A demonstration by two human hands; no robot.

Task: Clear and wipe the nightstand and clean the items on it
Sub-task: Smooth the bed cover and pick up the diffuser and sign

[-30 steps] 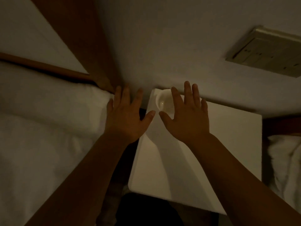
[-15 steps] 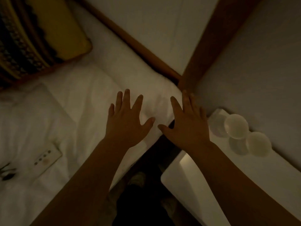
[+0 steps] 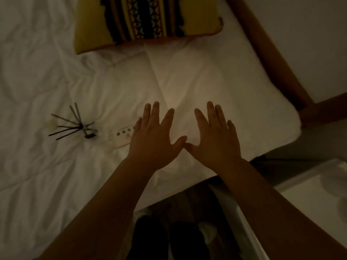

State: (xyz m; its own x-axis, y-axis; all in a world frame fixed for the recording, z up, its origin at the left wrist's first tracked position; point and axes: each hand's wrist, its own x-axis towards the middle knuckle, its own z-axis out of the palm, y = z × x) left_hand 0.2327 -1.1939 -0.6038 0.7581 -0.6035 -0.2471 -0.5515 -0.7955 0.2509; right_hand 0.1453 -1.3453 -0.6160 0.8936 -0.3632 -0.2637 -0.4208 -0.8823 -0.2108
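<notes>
My left hand [image 3: 153, 136] and my right hand [image 3: 214, 136] hover side by side over the white bed [image 3: 197, 76], palms down, fingers spread, thumbs almost touching, both holding nothing. A white remote control [image 3: 123, 135] lies on the bedding just left of my left hand, partly hidden by it. Further left lies a bundle of dark thin sticks [image 3: 72, 124] next to a small pale object. The white nightstand [image 3: 309, 207] shows only as a corner at the lower right, with blurred pale round shapes [image 3: 338, 182] at the frame edge.
A yellow cushion with a dark patterned stripe [image 3: 142, 19] rests at the head of the bed. A wooden headboard rail [image 3: 272, 59] runs along the right, against the pale wall. Dark floor and my legs [image 3: 169, 239] fill the gap between bed and nightstand.
The view has swung left from the nightstand and its two round bowls to the bed. Both hands kept their spread pose and now hover over the bedding beside the remote.
</notes>
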